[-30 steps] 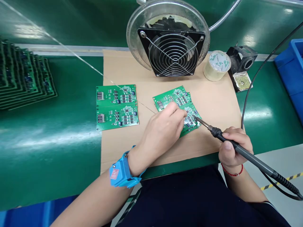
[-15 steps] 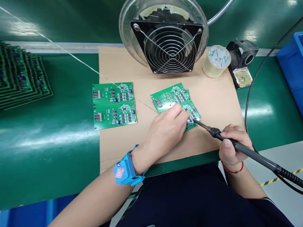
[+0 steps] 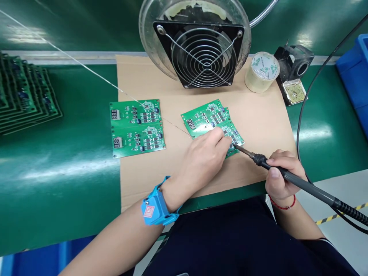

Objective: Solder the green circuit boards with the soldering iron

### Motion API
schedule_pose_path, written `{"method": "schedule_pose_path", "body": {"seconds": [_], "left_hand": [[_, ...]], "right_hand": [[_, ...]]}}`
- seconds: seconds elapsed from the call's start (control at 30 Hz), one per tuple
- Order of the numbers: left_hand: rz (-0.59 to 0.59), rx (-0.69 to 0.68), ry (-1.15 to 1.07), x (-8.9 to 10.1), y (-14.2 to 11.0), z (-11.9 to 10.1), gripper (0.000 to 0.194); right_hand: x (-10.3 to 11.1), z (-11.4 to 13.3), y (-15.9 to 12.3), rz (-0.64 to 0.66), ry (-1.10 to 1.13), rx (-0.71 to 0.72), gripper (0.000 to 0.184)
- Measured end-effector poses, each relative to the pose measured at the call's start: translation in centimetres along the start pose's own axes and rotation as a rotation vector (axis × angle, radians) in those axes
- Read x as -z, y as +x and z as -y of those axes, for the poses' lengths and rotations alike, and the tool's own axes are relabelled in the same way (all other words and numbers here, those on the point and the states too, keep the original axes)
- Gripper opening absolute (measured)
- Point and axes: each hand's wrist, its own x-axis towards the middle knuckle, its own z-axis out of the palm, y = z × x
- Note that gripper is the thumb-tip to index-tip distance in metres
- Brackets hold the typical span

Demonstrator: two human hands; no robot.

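My right hand (image 3: 283, 172) is closed round the grip of a soldering iron (image 3: 307, 186). Its tip touches or nearly touches the lower right part of a green circuit board (image 3: 201, 115), which lies tilted over another board. Above that same board my left hand (image 3: 205, 155) is closed in a pinch, wearing a blue wrist strap (image 3: 157, 207). A thin solder wire (image 3: 97, 73) runs from the upper left into the left fingers. The fingertips and the wire's end are hidden behind the hand.
A circuit board panel (image 3: 137, 128) lies left on the cardboard sheet (image 3: 138, 172). A fume fan (image 3: 207, 63) overhangs the back. Behind right are a tape roll (image 3: 262, 72) and an iron stand with sponge (image 3: 294, 92). Stacked boards (image 3: 28, 92) stand left; a blue bin (image 3: 355, 73), right.
The whole view has shifted slightly. Both hands, the soldering iron and the solder wire keep nearly the same places at the tilted board.
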Motion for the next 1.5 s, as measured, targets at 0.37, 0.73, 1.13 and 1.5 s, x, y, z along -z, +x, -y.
{"method": "schedule_pose_path", "body": {"seconds": [0.37,0.73,1.13,1.5], "left_hand": [[0.038,-0.001,-0.051,-0.2,-0.3,-0.1,0.028],[-0.038,0.024,-0.098,0.3,0.1,-0.1,0.027],[-0.105,-0.038,0.015,0.0,0.4,-0.5,0.021],[-0.136,0.153,0.050,0.8,0.0,0.5,0.023]], "right_hand": [[0.1,0.0,0.0,0.005,-0.013,0.000,0.009],[0.5,0.2,0.0,-0.013,-0.019,0.008,0.009],[-0.2,-0.3,-0.2,-0.032,0.017,0.017,0.009],[0.2,0.0,0.0,0.009,-0.009,-0.006,0.009]]}}
